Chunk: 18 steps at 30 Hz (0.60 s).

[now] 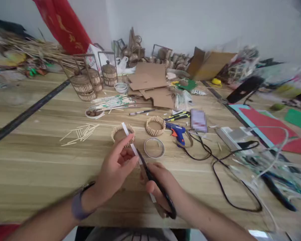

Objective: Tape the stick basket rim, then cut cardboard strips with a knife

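White strip [134, 149] and black scissors [163, 191] by a stick-walled ring [113, 136]
Left hand [116, 167] pinches the strip; right hand [168, 182] grips the scissors. A shallow bowl [96, 117] holds brown lumps [91, 113].

Black scissors [163, 192] and a white strip [134, 149]; a blue glue gun [178, 132] with an orange trigger; toward the surface's right edge, red [263, 127] and green sheets [298, 119]; at its far left, a red cloth [62, 25] patterned with gold.

Gold characters [72, 37] on the red banner [62, 15] — too blurred to read; nothing else legible.
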Tool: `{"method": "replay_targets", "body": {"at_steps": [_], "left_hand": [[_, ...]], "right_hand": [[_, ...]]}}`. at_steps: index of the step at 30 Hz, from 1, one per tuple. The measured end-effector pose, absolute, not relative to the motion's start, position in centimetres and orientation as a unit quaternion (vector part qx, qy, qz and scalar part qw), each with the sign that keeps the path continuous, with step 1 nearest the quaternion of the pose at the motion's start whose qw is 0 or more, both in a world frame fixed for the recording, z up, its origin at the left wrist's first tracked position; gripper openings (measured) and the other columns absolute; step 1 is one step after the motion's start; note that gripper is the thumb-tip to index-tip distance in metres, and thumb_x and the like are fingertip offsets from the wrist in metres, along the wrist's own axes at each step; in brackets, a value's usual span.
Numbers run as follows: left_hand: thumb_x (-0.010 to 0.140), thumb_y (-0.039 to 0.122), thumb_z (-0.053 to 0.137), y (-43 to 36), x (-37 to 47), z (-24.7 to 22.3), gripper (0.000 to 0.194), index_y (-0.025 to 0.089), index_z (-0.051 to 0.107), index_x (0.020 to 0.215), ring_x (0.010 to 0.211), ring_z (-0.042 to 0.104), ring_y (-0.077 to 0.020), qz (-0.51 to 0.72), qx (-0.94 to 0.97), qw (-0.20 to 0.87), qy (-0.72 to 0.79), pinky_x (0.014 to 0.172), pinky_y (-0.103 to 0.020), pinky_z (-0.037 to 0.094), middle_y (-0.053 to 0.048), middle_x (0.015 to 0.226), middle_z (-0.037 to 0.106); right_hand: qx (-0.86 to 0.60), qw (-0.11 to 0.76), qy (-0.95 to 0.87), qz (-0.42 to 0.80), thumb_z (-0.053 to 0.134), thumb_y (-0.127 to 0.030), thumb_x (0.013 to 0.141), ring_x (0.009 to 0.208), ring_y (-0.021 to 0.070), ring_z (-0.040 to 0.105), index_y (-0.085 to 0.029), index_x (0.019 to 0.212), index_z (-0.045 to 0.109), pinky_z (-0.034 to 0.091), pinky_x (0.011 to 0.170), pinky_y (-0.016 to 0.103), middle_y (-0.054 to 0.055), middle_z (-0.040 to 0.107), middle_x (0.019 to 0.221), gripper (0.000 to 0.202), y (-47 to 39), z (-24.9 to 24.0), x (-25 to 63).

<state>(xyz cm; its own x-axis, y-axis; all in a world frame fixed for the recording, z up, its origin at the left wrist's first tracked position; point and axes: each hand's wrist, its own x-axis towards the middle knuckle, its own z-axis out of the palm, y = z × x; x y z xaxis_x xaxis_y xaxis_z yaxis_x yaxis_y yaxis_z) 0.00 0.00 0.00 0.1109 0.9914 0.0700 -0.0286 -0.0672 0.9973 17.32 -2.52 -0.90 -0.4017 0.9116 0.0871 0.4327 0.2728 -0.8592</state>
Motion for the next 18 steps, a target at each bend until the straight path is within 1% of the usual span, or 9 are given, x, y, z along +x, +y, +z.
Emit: {"method": "replay_targets", "body": {"at_steps": [2,4,9,12,15,18], "left_hand": [[0.083,0.029,0.068,0.1,0.2,0.2,0.056,0.023,0.053,0.137,0.081,0.063,-0.017,0.498,0.543,0.51,0.444,0.077,-0.029,0.056,-0.002,0.091,0.067],[0.083,0.029,0.068,0.3,0.3,0.3,0.055,0.023,0.054,0.136,0.081,0.063,-0.0171,0.501,0.545,0.507,0.441,0.077,-0.03,0.057,-0.003,0.095,0.068],[0.082,0.028,0.068,0.3,0.5,0.3,0.054,0.024,0.055,0.134,0.084,0.065,-0.0169,0.506,0.539,0.513,0.436,0.08,-0.032,0.058,-0.007,0.119,0.065],[0.082,0.028,0.068,0.1,0.5,0.1,0.055,0.023,0.054,0.135,0.083,0.066,-0.0176,0.501,0.538,0.518,0.437,0.076,-0.032,0.059,-0.008,0.121,0.064],[0.082,0.029,0.068,-0.1,0.5,-0.1,0.056,0.023,0.053,0.136,0.082,0.066,-0.0178,0.489,0.543,0.519,0.443,0.072,-0.032,0.059,-0.01,0.128,0.062],[0.082,0.028,0.068,-0.2,0.6,-0.2,0.055,0.024,0.054,0.135,0.084,0.066,-0.0173,0.485,0.547,0.517,0.446,0.074,-0.032,0.059,-0.01,0.136,0.057]], "right_hand": [[-0.443,0.294,-0.748,0.398,0.011,-0.092,0.077,0.06,0.0145,0.043,-0.021,0.071,0.043,0.035,0.062,0.03,-0.001,0.05,0.063,0.078,-2.7,-0.1,17.6],[-0.436,0.288,-0.756,0.394,0.011,-0.089,0.081,0.06,0.0147,0.044,-0.021,0.072,0.044,0.036,0.064,0.03,0.0,0.05,0.064,0.076,-2.8,0.5,17.7],[-0.439,0.281,-0.771,0.365,0.009,-0.088,0.081,0.06,0.016,0.045,-0.021,0.075,0.047,0.04,0.066,0.032,0.001,0.052,0.065,0.078,-2.7,0.8,17.8],[-0.434,0.287,-0.777,0.354,0.01,-0.087,0.084,0.061,0.0162,0.046,-0.021,0.074,0.047,0.04,0.065,0.032,0.002,0.052,0.065,0.076,-2.6,0.5,17.9],[-0.424,0.297,-0.777,0.358,0.011,-0.085,0.086,0.063,0.0171,0.049,-0.02,0.077,0.049,0.041,0.066,0.032,0.004,0.057,0.069,0.075,-2.5,0.3,17.9],[-0.419,0.303,-0.773,0.367,0.011,-0.085,0.086,0.064,0.0171,0.051,-0.02,0.079,0.05,0.042,0.068,0.032,0.004,0.059,0.07,0.076,-2.4,0.2,17.8]]}}
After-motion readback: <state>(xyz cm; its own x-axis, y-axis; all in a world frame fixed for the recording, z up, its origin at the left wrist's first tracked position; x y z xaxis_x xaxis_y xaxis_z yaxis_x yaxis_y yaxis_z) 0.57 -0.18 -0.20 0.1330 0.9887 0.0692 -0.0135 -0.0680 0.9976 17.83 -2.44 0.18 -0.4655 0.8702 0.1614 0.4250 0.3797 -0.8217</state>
